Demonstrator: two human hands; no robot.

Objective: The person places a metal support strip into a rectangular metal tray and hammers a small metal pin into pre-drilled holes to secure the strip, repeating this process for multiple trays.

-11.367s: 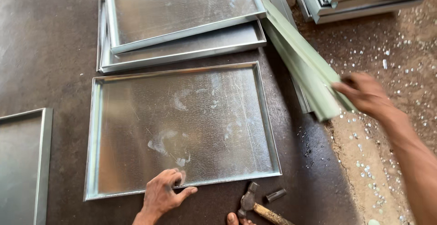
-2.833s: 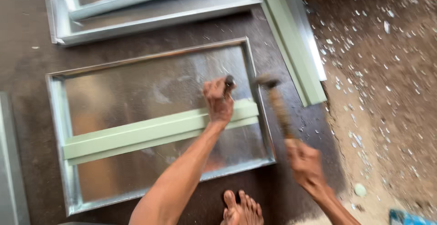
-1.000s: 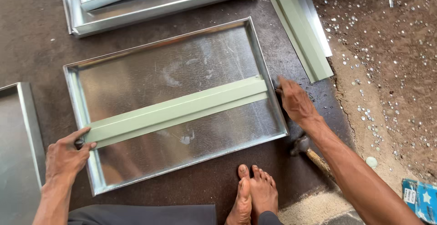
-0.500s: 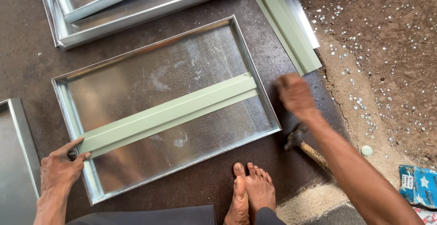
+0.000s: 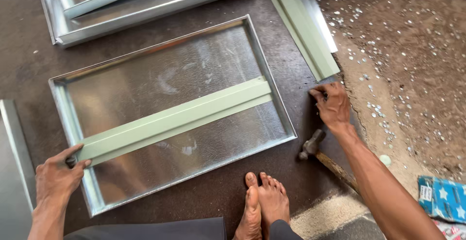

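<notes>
So the shallow galvanized sheet-metal tray is lying flat on the dark work surface, with a pale green folded metal channel laid inside it, running the long way from the lower-left end up to the right wall. The channel's long axis is tilted a bit, low on the left and higher on the right. Left hand sits right at the tray's left rim where the channel ends, thumb and fingers pinched narrow around some small dark thing, can't really make out what it is. Right hand is outside the tray, past its right wall, just beyond the other end of the channel, fingers curled tight around something small and dark too, also too hidden to tell. So the left hand is touching the tray, while the right one is near but apart. A wooden-handled hammer lies on the surface just below the right wrist, head pointing toward the tray corner. Bare feet are planted just below the near rim. More trays are stacked up top, a spare green channel lies beside them, and a blue packet sits far right on the gritty floor.
</notes>
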